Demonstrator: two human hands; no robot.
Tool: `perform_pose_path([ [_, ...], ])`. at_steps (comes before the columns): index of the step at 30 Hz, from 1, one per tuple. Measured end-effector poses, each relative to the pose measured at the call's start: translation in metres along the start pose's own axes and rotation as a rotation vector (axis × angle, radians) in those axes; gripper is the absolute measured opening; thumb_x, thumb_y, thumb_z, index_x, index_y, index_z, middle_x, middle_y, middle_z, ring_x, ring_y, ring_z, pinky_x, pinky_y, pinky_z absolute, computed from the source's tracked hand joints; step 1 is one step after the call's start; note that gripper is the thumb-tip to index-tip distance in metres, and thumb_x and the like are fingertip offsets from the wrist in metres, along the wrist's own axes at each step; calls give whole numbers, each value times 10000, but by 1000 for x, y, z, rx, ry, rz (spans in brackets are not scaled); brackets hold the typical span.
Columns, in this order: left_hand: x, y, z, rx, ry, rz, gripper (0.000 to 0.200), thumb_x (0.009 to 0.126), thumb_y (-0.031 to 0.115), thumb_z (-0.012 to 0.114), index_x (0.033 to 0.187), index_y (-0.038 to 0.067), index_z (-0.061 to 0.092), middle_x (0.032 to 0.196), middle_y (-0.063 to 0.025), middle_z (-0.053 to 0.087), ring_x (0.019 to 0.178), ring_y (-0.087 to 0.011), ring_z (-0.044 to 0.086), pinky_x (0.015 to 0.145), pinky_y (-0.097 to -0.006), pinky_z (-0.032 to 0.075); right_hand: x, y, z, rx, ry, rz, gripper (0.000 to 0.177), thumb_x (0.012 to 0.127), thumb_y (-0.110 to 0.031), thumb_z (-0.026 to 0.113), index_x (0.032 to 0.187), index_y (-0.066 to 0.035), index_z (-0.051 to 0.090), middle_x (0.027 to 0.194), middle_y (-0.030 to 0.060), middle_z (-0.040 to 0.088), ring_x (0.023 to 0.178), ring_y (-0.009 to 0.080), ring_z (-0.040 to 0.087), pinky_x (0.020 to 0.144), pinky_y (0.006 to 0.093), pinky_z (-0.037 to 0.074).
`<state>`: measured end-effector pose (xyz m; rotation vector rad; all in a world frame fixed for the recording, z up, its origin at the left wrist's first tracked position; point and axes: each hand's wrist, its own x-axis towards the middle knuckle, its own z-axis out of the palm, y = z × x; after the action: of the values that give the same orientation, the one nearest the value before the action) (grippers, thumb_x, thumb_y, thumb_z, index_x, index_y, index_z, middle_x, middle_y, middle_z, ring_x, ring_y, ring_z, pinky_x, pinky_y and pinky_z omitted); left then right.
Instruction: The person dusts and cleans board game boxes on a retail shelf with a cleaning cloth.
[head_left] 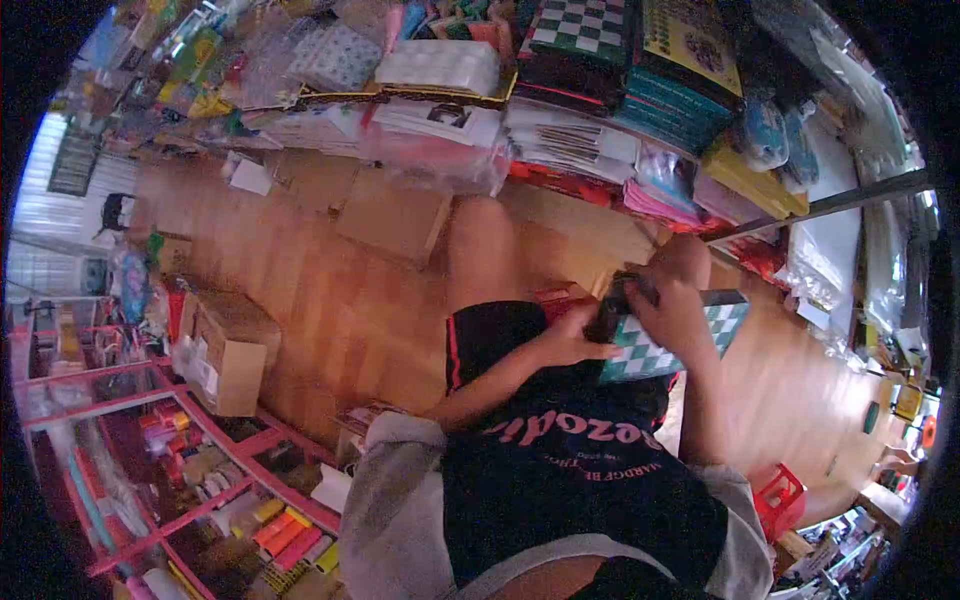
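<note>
A flat box with a green and white checkered face [640, 352] rests over my lap, tilted. My left hand [572, 338] is at its left end, with fingers against the edge. Across the top of the box lies my right hand [665, 305], its fingers bent around a small dark item [610, 312] at the upper left corner. What that dark item is cannot be made out.
Stacked goods and boxes [675, 105] line a shelf ahead. An open cardboard box [237, 350] stands on the wooden floor [340, 290] at left, near a pink rack [110, 400]. A red plastic stool [780, 500] is at lower right.
</note>
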<state>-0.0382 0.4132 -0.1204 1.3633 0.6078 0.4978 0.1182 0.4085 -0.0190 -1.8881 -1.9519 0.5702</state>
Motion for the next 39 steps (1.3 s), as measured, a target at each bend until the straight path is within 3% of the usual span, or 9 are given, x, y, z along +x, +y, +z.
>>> perform_pose_path([
  [4, -2, -5, 3, 56, -36, 104, 565, 617, 181, 701, 1079, 15, 421, 1083, -75, 450, 974, -181, 432, 868, -335, 333, -9, -9, 19, 71, 115, -217, 231, 698, -210, 554, 880, -69, 566, 777, 166, 568, 672, 337, 548, 617, 415, 447],
  [7, -6, 0, 5, -45, -77, 12, 493, 600, 117, 699, 1023, 4, 472, 974, -55, 520, 871, -138, 484, 807, -290, 381, -21, 2, 0, -44, 10, 57, 239, 700, -227, 562, 881, -71, 570, 778, 170, 567, 656, 345, 549, 599, 407, 452],
  [13, 4, 47, 0, 241, -73, 282, 566, 562, 123, 679, 1091, 83, 480, 983, -72, 545, 860, -192, 527, 805, -302, 396, -40, 88, -66, -110, 478, 392, 257, 712, -228, 566, 902, -56, 567, 804, 185, 576, 719, 338, 560, 612, 402, 440],
  [18, 32, 50, 9, 857, -115, 587, 648, 564, 144, 647, 1167, 268, 445, 1124, -86, 481, 1053, -258, 453, 937, -384, 318, -39, 111, -62, -15, 499, 264, 257, 719, -181, 552, 935, -42, 561, 854, 177, 576, 774, 323, 559, 669, 364, 440],
  [32, 31, -4, -1, 1308, -98, 641, 480, 711, 92, 489, 1170, 223, 442, 1228, -145, 356, 1145, -278, 333, 961, -439, 230, -27, 135, 40, -161, 492, 135, 295, 737, -160, 565, 1015, -63, 549, 1024, 142, 526, 958, 299, 476, 836, 358, 371],
  [34, 28, -16, 1, 1033, 432, 429, 655, 701, 64, 489, 1292, 135, 217, 1231, -175, 332, 1117, -290, 358, 924, -424, 283, -30, 135, 46, -122, 489, 154, 307, 735, -153, 567, 1029, -68, 545, 1022, 139, 528, 967, 296, 471, 842, 356, 367],
  [35, 25, -20, -1, 1033, 429, 428, 655, 701, 64, 489, 1292, 135, 217, 1231, -175, 332, 1117, -290, 358, 924, -424, 283, -33, 138, 48, -47, 491, 175, 316, 734, -143, 568, 1041, -73, 541, 1025, 137, 528, 974, 292, 468, 844, 353, 367],
  [38, 23, -39, -16, -532, 243, -198, 762, 716, 83, 464, 1313, 86, -9, 1194, -130, 348, 1057, -236, 410, 836, -365, 383, -35, 131, 48, 27, 481, 172, 327, 732, -124, 566, 1055, -80, 537, 1034, 131, 526, 982, 283, 467, 850, 348, 365],
  [39, 24, -36, -14, -532, 248, -199, 762, 716, 83, 464, 1313, 86, -9, 1194, -130, 348, 1057, -236, 410, 836, -365, 383, -37, 125, 47, 25, 475, 147, 328, 731, -116, 564, 1056, -81, 537, 1040, 126, 526, 984, 280, 469, 853, 347, 364],
])
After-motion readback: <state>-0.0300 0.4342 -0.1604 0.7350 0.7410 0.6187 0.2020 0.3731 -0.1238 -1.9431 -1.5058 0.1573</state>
